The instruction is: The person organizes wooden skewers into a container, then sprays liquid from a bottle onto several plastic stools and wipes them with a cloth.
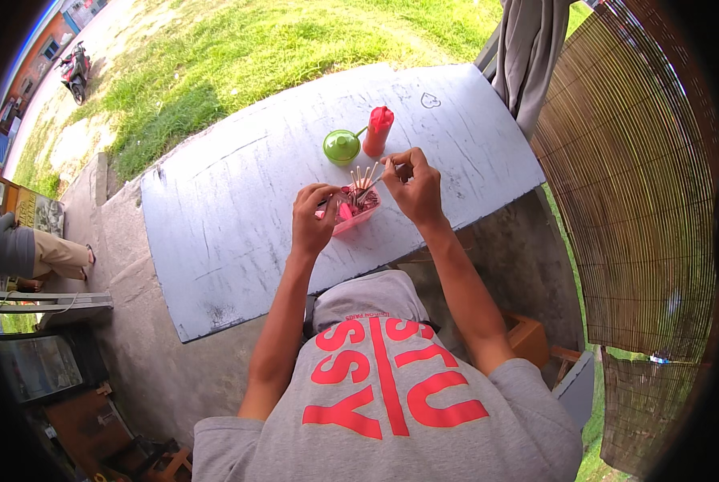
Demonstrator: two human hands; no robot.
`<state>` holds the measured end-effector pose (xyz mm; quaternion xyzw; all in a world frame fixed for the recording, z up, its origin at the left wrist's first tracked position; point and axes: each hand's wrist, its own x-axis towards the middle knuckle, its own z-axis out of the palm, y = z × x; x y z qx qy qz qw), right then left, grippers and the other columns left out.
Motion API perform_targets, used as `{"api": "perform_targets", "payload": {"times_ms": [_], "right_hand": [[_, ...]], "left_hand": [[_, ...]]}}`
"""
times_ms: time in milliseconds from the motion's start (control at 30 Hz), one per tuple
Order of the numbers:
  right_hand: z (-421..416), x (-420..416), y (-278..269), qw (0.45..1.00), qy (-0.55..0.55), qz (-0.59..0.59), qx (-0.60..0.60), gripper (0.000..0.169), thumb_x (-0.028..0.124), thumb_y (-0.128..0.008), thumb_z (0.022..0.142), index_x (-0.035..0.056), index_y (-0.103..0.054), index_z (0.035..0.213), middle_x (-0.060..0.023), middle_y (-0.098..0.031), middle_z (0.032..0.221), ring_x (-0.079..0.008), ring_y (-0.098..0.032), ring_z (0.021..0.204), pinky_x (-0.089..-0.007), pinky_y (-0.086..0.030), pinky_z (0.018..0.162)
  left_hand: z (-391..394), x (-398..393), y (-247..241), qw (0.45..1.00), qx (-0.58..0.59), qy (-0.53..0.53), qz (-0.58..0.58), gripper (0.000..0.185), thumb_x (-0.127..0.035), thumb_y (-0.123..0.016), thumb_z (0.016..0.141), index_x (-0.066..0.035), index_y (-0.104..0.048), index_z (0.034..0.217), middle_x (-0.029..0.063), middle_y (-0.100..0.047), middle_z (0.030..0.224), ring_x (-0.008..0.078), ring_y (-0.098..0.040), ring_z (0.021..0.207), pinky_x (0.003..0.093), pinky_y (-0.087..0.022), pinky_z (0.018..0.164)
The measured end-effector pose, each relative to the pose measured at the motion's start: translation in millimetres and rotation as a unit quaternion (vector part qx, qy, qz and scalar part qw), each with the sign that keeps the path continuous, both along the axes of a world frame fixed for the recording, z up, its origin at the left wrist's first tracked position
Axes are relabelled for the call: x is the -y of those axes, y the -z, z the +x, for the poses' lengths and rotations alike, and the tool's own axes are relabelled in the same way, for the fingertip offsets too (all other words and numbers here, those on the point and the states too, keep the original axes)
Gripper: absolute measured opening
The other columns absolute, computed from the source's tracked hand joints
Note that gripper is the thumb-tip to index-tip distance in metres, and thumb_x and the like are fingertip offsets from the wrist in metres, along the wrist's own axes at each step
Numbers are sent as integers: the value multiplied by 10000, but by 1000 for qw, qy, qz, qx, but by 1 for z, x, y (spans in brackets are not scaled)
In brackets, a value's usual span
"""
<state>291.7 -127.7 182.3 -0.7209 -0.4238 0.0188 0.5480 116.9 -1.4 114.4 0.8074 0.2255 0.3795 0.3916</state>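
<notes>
A pink plastic basket (357,223) stands near the close edge of the white table, holding forks or spoons, several pale wooden sticks (361,175) and pink items. My left hand (312,218) is at its left side, fingers bent around a dark, thin thing with a pinkish-red end; what it is cannot be told. Over the right side of the basket, my right hand (415,184) pinches the end of a thin metal utensil (371,187) that slants down into the basket. Behind it stand a green lidded pot (341,147) with a handle poking out and a red squeeze bottle (378,131).
The worn white table (233,205) lies tilted across the view, grass beyond it. A bamboo blind (612,199) and a grey curtain (525,54) hang at right. A person (40,250) is at far left. An orange-brown stool or box (525,340) sits below right.
</notes>
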Motion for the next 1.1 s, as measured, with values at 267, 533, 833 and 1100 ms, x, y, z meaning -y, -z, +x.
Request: {"api": "perform_targets", "payload": {"times_ms": [267,533,833,1100], "right_hand": [[-8,-2,-9,998,-18,-41,-50,366,230,-827,878,-23,-637,1062,-73,-725,804,-132,-718,679,-266,-561,608],[-23,-9,26,996,-31,-26,-80,366,268,-844,858,-26,-664,981,-103,-724,770,-143,-706,656,-298,-559,597],[-34,-13,76,984,-77,-100,-122,295,262,-796,898,-5,-684,953,-134,-735,816,-207,-721,676,-342,-566,628],[-32,-14,89,987,-44,-111,108,142,187,-760,874,57,-735,926,-96,-700,937,-302,-668,863,-441,-515,793]], "left_hand": [[-10,1,11,999,0,-14,-42,147,-17,-683,895,-38,-745,1027,101,-711,1062,245,-652,1009,355,-517,894],[-12,5,10,998,8,-21,-51,155,-11,-686,891,-33,-746,1032,105,-712,1060,242,-654,1002,350,-522,893],[-12,7,17,999,5,-32,-42,138,-31,-697,880,-54,-752,1005,102,-713,1057,266,-651,994,380,-502,915],[-18,7,17,998,-2,-44,-35,136,-41,-700,880,-64,-755,1003,89,-716,1053,265,-644,1011,387,-497,909]]}}
